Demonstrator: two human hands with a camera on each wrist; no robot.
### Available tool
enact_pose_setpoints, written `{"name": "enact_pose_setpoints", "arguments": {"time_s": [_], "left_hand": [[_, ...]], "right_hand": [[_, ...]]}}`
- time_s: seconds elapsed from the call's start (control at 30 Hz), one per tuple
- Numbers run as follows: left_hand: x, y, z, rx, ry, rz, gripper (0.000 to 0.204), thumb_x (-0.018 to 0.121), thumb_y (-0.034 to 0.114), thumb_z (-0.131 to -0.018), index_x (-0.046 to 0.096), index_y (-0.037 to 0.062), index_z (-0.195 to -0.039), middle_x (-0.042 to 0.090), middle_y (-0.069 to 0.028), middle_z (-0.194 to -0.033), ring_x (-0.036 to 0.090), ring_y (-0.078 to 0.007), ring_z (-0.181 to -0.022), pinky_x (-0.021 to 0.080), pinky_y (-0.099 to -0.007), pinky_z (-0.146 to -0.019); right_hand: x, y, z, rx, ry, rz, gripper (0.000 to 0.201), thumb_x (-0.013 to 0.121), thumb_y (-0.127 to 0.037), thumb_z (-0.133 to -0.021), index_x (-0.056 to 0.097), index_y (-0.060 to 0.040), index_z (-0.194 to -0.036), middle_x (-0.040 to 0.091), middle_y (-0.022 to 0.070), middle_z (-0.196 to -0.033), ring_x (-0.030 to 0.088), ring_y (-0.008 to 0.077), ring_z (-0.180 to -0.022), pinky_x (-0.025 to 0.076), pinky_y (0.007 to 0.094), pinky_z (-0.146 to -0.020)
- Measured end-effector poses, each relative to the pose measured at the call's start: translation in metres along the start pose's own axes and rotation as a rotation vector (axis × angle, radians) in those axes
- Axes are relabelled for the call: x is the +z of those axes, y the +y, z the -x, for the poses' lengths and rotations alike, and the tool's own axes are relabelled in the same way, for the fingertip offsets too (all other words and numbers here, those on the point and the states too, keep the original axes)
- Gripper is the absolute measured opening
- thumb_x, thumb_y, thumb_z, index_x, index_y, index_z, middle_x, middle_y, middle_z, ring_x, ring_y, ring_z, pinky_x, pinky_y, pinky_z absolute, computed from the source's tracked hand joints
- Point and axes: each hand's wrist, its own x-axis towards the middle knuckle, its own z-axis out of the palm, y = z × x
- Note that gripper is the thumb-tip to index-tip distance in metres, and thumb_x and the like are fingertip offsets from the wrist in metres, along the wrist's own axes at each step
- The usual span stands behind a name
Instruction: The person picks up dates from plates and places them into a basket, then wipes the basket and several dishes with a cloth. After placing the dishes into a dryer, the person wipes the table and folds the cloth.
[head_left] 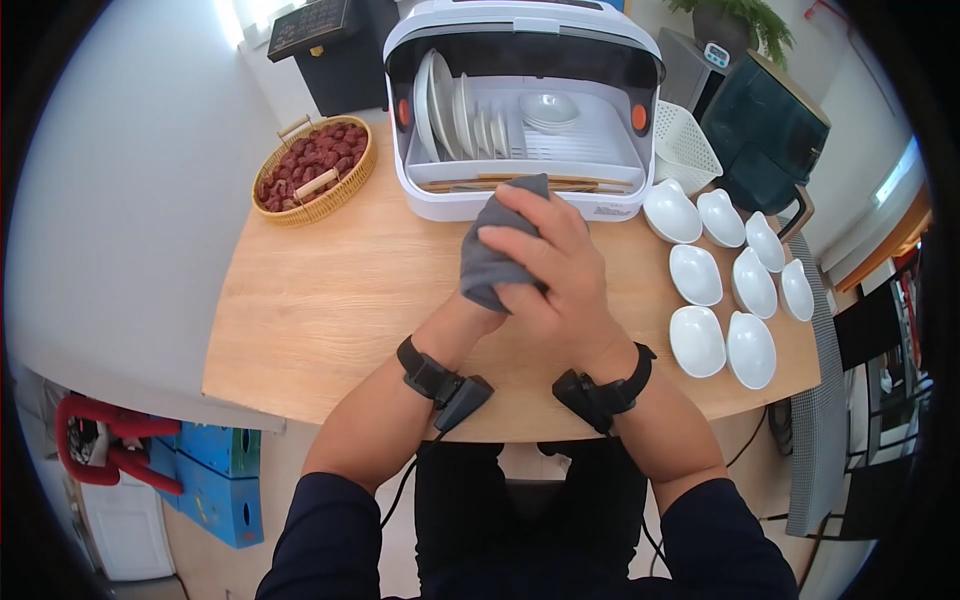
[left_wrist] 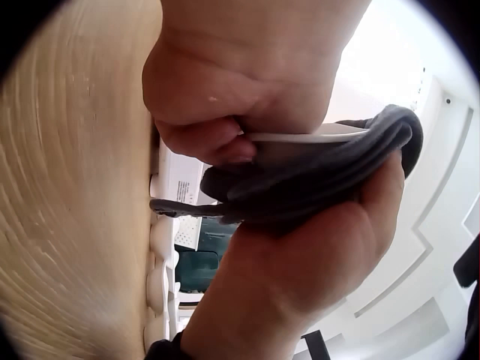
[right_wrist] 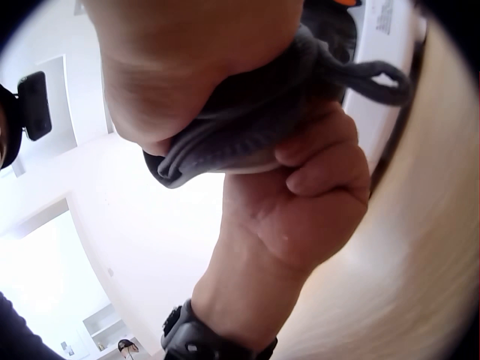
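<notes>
A dark grey cloth [head_left: 495, 255] is bunched between both hands over the table, in front of the dish cabinet. In the left wrist view, the thin pale rim of a white dish [left_wrist: 337, 133] shows inside the folded cloth; most of the dish is covered. My left hand [left_wrist: 232, 90] grips this dish at its edge with curled fingers, and from above it is largely hidden behind the cloth. The right hand [head_left: 560, 265] holds the cloth against the dish, fingers bent over it. A loop of the cloth hangs out in the right wrist view.
A white dish cabinet [head_left: 530, 190] stands open at the back, holding plates, small dishes and chopsticks. Several white bowls [head_left: 697, 340] are at the right, near a white basket [head_left: 685, 145] and a dark green appliance [head_left: 765, 120]. A wicker basket [head_left: 345, 190] of dark red fruit sits back left.
</notes>
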Motion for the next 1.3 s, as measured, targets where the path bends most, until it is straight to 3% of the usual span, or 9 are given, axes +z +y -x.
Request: {"name": "enact_pose_setpoints", "arguments": {"time_s": [0.1,0.17,0.2,0.27,0.5,0.73,0.8,1.07,1.3], "left_hand": [[0.000,0.001,0.002,0.255,0.013,-0.452,0.051,0.072,0.029,-0.099,0.052,0.0072,-0.141,0.063,-0.0060,-0.130,0.064,-0.0138,-0.112,0.055,-0.0270,-0.091],[0.014,0.017,0.004,0.084,0.173,-0.218,0.039,0.067,0.020,-0.101,0.055,0.0060,-0.136,0.066,-0.0055,-0.116,0.065,-0.0118,-0.103,0.054,-0.0272,-0.089],[0.011,0.017,0.002,0.081,0.168,-0.220,0.039,0.067,0.020,-0.101,0.055,0.0060,-0.136,0.066,-0.0055,-0.116,0.065,-0.0118,-0.103,0.054,-0.0272,-0.089],[0.005,0.019,-0.001,0.073,0.453,-0.609,0.051,0.080,0.037,-0.092,0.064,0.0009,-0.124,0.065,-0.0008,-0.086,0.061,-0.0096,-0.077,0.051,-0.0282,-0.067],[-0.010,0.027,-0.005,0.249,0.555,-0.938,0.041,0.084,0.038,-0.087,0.072,0.0013,-0.101,0.061,-0.0042,-0.076,0.057,-0.0150,-0.067,0.047,-0.0327,-0.061],[-0.025,0.045,-0.010,0.306,0.715,-1.216,0.031,0.083,0.030,-0.088,0.073,0.0008,-0.095,0.069,-0.0054,-0.079,0.063,-0.0128,-0.070,0.052,-0.0302,-0.066],[-0.023,0.046,-0.009,0.306,0.719,-1.207,0.032,0.082,0.031,-0.088,0.073,0.0007,-0.094,0.070,-0.0053,-0.081,0.064,-0.0137,-0.072,0.053,-0.0309,-0.067],[-0.001,0.045,-0.002,-0.024,0.061,0.080,0.050,0.062,0.034,-0.102,0.056,0.0000,-0.138,0.068,-0.0086,-0.124,0.066,-0.0182,-0.112,0.052,-0.0342,-0.098],[-0.008,0.031,-0.003,-0.095,0.061,0.207,0.056,0.043,0.046,-0.110,0.051,0.0023,-0.144,0.060,-0.0118,-0.142,0.057,-0.0260,-0.132,0.046,-0.0423,-0.112]], "right_hand": [[0.001,0.004,0.004,0.329,0.079,-0.334,0.036,0.067,-0.009,-0.086,0.070,-0.0063,-0.121,0.062,0.0173,-0.135,0.060,0.0368,-0.121,0.047,0.0403,-0.103],[0.004,0.009,0.005,0.416,0.106,-0.425,0.029,0.059,-0.014,-0.100,0.067,-0.0032,-0.125,0.066,0.0144,-0.130,0.064,0.0270,-0.117,0.048,0.0336,-0.100],[0.005,0.010,0.006,0.672,0.128,-0.701,0.029,0.057,-0.019,-0.103,0.067,-0.0026,-0.125,0.068,0.0115,-0.125,0.065,0.0220,-0.112,0.049,0.0309,-0.096],[0.006,0.015,0.007,0.979,0.144,-1.044,0.037,0.051,-0.032,-0.109,0.066,-0.0030,-0.127,0.070,0.0038,-0.112,0.066,0.0101,-0.098,0.052,0.0248,-0.084],[0.006,0.015,0.001,1.443,0.145,-1.441,0.044,0.048,-0.042,-0.109,0.063,-0.0051,-0.127,0.071,0.0063,-0.110,0.070,0.0160,-0.092,0.060,0.0338,-0.077],[0.007,0.023,0.010,1.366,0.033,-1.220,0.040,0.061,-0.037,-0.104,0.062,-0.0025,-0.126,0.070,0.0080,-0.106,0.070,0.0144,-0.086,0.059,0.0306,-0.069],[0.009,0.022,0.013,1.119,0.034,-0.908,0.033,0.073,-0.019,-0.096,0.063,0.0002,-0.121,0.070,0.0079,-0.097,0.069,0.0140,-0.076,0.058,0.0300,-0.062],[-0.008,0.029,0.005,1.145,0.122,-0.802,0.025,0.075,-0.008,-0.089,0.067,0.0026,-0.111,0.070,0.0068,-0.088,0.067,0.0153,-0.068,0.056,0.0312,-0.057],[-0.010,0.041,0.009,0.998,-0.005,-0.471,0.030,0.076,-0.010,-0.087,0.071,0.0029,-0.114,0.073,0.0065,-0.094,0.066,0.0141,-0.082,0.052,0.0288,-0.075]]}}
